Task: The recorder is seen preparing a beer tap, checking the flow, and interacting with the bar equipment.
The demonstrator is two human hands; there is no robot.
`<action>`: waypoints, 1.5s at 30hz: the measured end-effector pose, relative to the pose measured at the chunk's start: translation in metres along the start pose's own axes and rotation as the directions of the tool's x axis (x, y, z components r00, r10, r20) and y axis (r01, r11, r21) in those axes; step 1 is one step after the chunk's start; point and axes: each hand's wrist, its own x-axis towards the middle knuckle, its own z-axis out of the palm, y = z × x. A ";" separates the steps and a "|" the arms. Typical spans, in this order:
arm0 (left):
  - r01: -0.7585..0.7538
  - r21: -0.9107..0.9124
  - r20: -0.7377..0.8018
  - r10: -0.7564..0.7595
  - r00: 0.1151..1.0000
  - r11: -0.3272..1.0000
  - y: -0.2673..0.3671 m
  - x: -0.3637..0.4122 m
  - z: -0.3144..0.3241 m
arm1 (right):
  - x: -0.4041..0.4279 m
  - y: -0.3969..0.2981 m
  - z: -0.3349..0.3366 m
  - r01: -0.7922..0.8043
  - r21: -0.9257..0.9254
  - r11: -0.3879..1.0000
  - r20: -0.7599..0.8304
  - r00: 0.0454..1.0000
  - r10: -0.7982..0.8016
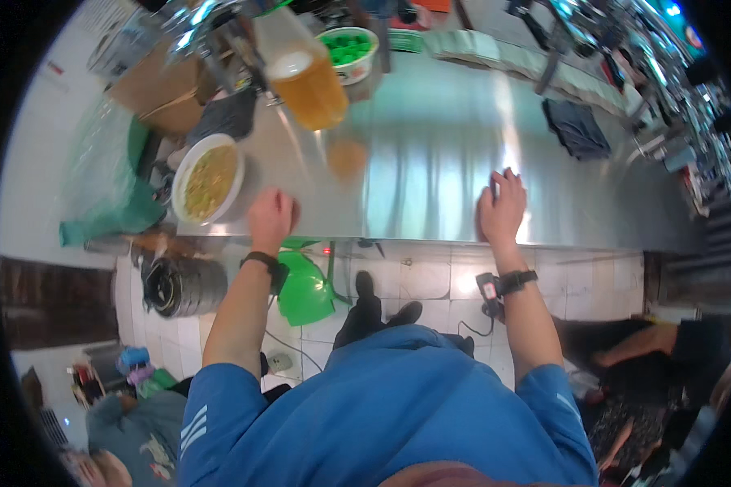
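My left hand point(272, 214) rests curled on the front edge of a stainless steel table point(426, 182), just right of a white bowl point(239, 176) of yellowish food with green bits. No object shows in it. Farther right, my right hand point(503, 204) lies on the steel near the same edge, fingers pointing away and partly bent; whether something small is under them I cannot tell. A clear jug point(314, 91) of amber liquid stands beyond my left hand. Behind it is a tub point(354, 72) holding bright green pieces. A folded dark cloth point(575, 129) lies beyond my right hand.
Cardboard boxes point(164, 91), a dark cloth point(228, 115) and a green plastic bag point(116, 207) crowd the left side. Metal racks point(664, 85) stand at the right. Below are a green plastic stool or chair point(307, 289) and a metal cylinder point(198, 286). Other people sit behind on both sides.
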 end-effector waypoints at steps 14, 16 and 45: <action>-0.006 -0.046 -0.050 0.004 0.999 0.999 0.007 0.004 -0.009 | 0.002 0.001 0.005 -0.049 -0.054 0.997 0.111 0.992 0.055; -0.013 -0.046 -0.037 0.011 0.999 0.999 0.008 0.003 -0.011 | 0.002 0.001 0.005 -0.052 -0.062 0.997 0.111 0.992 0.058; -0.075 -0.155 -0.086 0.062 0.994 0.985 0.004 0.000 -0.011 | 0.008 0.004 0.015 0.013 -0.294 0.956 0.008 1.000 -0.012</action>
